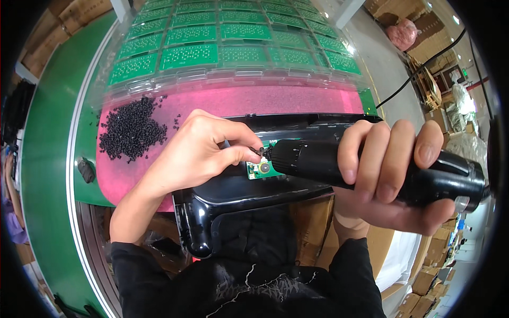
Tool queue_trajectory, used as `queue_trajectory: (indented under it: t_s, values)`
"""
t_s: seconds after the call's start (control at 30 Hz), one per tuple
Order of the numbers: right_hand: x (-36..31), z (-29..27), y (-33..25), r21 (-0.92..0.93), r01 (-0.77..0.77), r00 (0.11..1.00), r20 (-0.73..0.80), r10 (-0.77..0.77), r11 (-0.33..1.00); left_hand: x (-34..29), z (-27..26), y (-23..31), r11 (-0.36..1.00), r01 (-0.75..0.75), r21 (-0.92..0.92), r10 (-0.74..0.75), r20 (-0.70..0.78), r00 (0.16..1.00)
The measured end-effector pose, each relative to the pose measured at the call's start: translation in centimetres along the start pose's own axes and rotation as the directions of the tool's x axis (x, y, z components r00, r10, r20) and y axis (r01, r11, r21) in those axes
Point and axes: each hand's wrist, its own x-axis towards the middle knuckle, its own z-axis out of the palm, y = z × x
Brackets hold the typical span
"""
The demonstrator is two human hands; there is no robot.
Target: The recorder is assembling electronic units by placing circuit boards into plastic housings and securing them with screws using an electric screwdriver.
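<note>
The business end of the black power screwdriver [313, 159] is hard to make out: its tip, above the black housing [238, 185], is lost among the left hand's fingertips. The left hand [204, 148] pinches a small dark piece between thumb and forefinger, too tiny to identify; its other fingers are mostly hidden. The right hand [397, 159] wraps its fingers around the screwdriver's body, over the housing's right part, covering some of that side. The circuit board [260, 170] sits within the housing, partly hidden by the screwdriver and left hand; it is green, with a round component and pale parts. The housing is glossy and dark, with a rounded near-left corner. Left of it lies a heap of small black screws [132, 130]; beyond it, clear trays of green boards [191, 55] run out of view.
</note>
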Motion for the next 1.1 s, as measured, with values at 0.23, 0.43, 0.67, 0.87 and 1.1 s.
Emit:
queue_trajectory:
  t_s: [0.23,0.43,0.67,0.87,1.1]
  values:
    - [0.3,-1.0,0.8,-0.022,-0.063,0.994,0.091,0.065,0.998,0.1,-0.5,-0.5,0.947,0.037,0.320,-0.064,0.075,0.995]
    - [-0.6,-0.8,2.7,-0.179,-0.310,0.950,-0.085,0.299,0.934,-0.1,-0.4,-0.6,0.936,0.064,0.347,-0.061,-0.021,0.998]
    - [-0.7,-1.2,3.9,-0.193,-0.341,0.940,-0.078,0.332,0.920,-0.1,-0.4,0.1,0.901,0.095,0.424,-0.068,-0.080,0.994]
    - [-0.5,-1.3,4.1,-0.203,-0.347,0.937,-0.044,0.346,0.915,-0.4,-0.6,-0.7,0.900,0.021,0.435,-0.012,-0.022,1.000]
    - [-0.3,-1.2,4.3,-0.234,-0.328,0.944,-0.050,0.326,0.915,-0.5,-0.5,-0.9,0.926,0.037,0.376,-0.047,0.018,0.999]
